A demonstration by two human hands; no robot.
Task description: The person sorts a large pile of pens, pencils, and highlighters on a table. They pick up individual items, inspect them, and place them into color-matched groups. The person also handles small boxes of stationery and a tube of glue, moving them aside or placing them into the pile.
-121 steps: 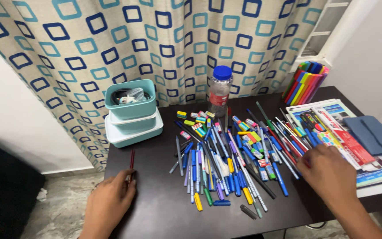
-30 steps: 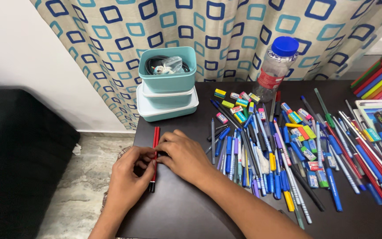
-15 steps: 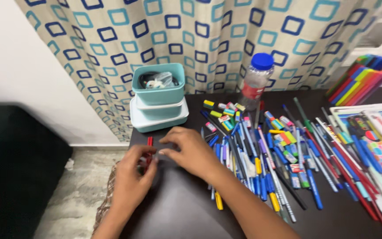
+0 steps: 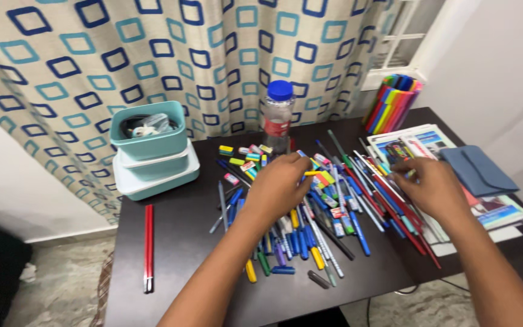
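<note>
Red pencils (image 4: 148,247) now parked alone at table's (image 4: 183,284) left edge, left hand (image 4: 276,184) and right hand (image 4: 426,184) both off them, loosely spread, empty, over pen pile (image 4: 310,212).

Two red pencils (image 4: 148,247), one bottle (image 4: 276,116), three tubs (image 4: 152,158).

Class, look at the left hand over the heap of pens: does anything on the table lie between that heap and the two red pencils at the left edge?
Nothing visible does. Bare dark table separates the pen heap, under the left hand, from the red pencils.
</note>
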